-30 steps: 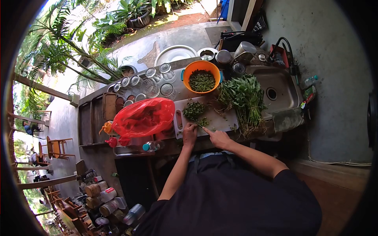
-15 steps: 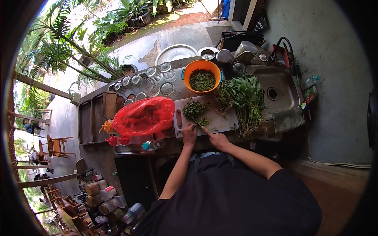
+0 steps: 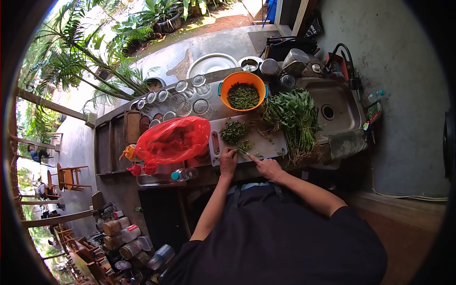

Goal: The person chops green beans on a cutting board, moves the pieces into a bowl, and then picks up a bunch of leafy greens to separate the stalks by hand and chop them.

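My right hand (image 3: 269, 168) is closed round the handle of a knife (image 3: 247, 154), whose blade points left toward the chopped greens. Beside the blade, my left hand (image 3: 228, 162) has its fingers pinched at the near edge of the white cutting board (image 3: 271, 150); what they hold is too small to make out. A dark green heap of chopped leaves (image 3: 233, 132) lies on the board, with a smaller pile of cut bits (image 3: 245, 145) near the knife tip. To the right rests a large bunch of leafy greens (image 3: 297, 118), its roots toward me.
Behind the board stands an orange colander (image 3: 243, 78) holding chopped greens. A red plastic bag (image 3: 173, 140) lies to the left, near a bottle with a teal cap (image 3: 183, 175). Several glass jars (image 3: 202, 108) stand further back. At the right is a metal sink (image 3: 332, 102).
My right hand has shifted slightly right and back with the knife, so more of the blade shows. My left hand has barely moved.
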{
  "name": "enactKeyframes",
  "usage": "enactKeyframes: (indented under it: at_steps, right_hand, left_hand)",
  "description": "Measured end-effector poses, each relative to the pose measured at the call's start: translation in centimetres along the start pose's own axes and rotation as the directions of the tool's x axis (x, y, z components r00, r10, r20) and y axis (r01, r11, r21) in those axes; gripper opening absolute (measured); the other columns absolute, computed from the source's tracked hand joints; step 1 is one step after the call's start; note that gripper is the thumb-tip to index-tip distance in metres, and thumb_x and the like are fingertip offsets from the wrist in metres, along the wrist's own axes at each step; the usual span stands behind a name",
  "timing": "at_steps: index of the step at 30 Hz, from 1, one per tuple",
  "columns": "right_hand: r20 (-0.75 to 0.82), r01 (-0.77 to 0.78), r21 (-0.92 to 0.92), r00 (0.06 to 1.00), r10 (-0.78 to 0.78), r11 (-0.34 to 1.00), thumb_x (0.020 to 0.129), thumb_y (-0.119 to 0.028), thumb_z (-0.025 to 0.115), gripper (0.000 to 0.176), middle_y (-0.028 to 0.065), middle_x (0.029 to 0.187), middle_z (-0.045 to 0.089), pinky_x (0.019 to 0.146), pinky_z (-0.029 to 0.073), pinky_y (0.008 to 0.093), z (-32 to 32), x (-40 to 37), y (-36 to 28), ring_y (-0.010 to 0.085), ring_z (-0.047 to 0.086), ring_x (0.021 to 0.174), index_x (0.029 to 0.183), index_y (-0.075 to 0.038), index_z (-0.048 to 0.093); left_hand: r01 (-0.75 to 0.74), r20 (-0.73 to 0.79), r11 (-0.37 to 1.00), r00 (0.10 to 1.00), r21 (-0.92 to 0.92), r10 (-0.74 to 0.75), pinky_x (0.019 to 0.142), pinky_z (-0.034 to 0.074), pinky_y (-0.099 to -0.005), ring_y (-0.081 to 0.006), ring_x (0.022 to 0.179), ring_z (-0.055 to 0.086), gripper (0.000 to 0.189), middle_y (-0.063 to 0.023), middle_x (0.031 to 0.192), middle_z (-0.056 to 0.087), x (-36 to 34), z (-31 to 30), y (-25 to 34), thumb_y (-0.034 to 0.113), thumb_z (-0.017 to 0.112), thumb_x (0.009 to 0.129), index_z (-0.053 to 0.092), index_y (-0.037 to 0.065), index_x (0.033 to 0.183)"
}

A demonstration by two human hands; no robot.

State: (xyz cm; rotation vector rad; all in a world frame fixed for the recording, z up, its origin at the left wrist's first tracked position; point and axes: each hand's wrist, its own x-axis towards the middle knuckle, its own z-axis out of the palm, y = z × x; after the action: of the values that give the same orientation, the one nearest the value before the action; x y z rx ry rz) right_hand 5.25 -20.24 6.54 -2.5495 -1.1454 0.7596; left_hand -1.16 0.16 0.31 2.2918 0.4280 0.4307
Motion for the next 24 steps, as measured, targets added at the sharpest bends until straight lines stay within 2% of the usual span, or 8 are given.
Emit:
enactKeyframes:
  at_steps: [8, 15, 18, 24]
  right_hand:
    - [0.051, -0.021, 0.083, 0.999, 0.017, 0.996, 0.094, -0.018, 0.048, 0.068, 0.0236, 0.082, 0.066, 0.075, 0.052, 0.0545, -1.2, 0.3, -1.4, 0.0431, 0.065, 0.077, 0.156, -0.030, 0.022]
    - [0.137, -0.030, 0.033, 0.990, 0.026, 0.999, 0.094, -0.018, 0.047, 0.068, 0.0247, 0.087, 0.067, 0.078, 0.053, 0.0548, -2.0, 1.6, -1.7, 0.0439, 0.065, 0.081, 0.156, -0.030, 0.021]
    - [0.107, -0.031, 0.054, 0.994, 0.025, 0.998, 0.094, -0.018, 0.047, 0.069, 0.0258, 0.087, 0.067, 0.078, 0.052, 0.0556, -1.1, 1.5, -1.7, 0.0442, 0.066, 0.081, 0.156, -0.032, 0.020]
    - [0.032, -0.008, 0.066, 0.999, 0.006, 0.998, 0.094, -0.018, 0.048, 0.077, 0.0241, 0.079, 0.067, 0.069, 0.053, 0.0566, 1.4, 1.1, -0.3, 0.0443, 0.065, 0.071, 0.157, -0.035, 0.007]
  left_hand:
    - [0.007, 0.000, 1.000, 1.000, 0.015, -0.007, 0.078, 0.051, -0.0410, -0.0329, 0.087, 0.064, 0.012, -0.0146, 0.090, 0.063, 0.0, -0.1, 0.2, 0.004, 0.069, 0.082, 0.073, 0.001, 0.092]
    - [0.005, 0.004, 1.000, 1.000, -0.002, -0.005, 0.077, 0.052, -0.0407, -0.0326, 0.086, 0.064, 0.012, -0.0147, 0.089, 0.063, 0.0, 0.1, -0.2, 0.004, 0.069, 0.082, 0.073, 0.001, 0.092]
    - [0.003, 0.001, 1.000, 1.000, 0.007, -0.003, 0.077, 0.052, -0.0403, -0.0322, 0.086, 0.065, 0.012, -0.0146, 0.090, 0.064, 0.1, -0.1, 0.0, 0.004, 0.069, 0.082, 0.073, 0.001, 0.093]
    - [-0.004, 0.007, 1.000, 1.000, 0.005, 0.004, 0.076, 0.052, -0.0400, -0.0322, 0.086, 0.065, 0.013, -0.0145, 0.090, 0.064, 0.2, -0.1, -0.1, 0.003, 0.069, 0.081, 0.073, 0.001, 0.094]
